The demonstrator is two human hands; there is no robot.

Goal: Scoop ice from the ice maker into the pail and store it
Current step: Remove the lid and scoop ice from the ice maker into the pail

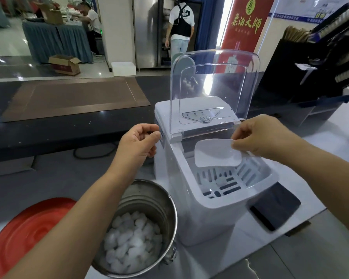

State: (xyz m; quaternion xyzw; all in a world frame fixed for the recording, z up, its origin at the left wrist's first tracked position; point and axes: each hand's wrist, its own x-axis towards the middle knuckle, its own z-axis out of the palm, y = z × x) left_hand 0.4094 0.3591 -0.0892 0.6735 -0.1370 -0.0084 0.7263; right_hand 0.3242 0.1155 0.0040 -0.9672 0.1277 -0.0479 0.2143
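Right hand (256,137) holds scoop (216,154) over basket (248,170); pail (149,196) holds ice (133,242).

The left hand (138,140) and the right hand (258,137) are showing bare, and the forearms behind both hands are running uncovered to the edge of view.

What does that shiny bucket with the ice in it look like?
The pail is a round, shiny metal bucket with ribbed walls and a rolled rim. It stands upright and open on the pale counter, close beside the white ice maker. White ice lumps fill its lower part. A forearm crosses in front of it; no hand touches it.
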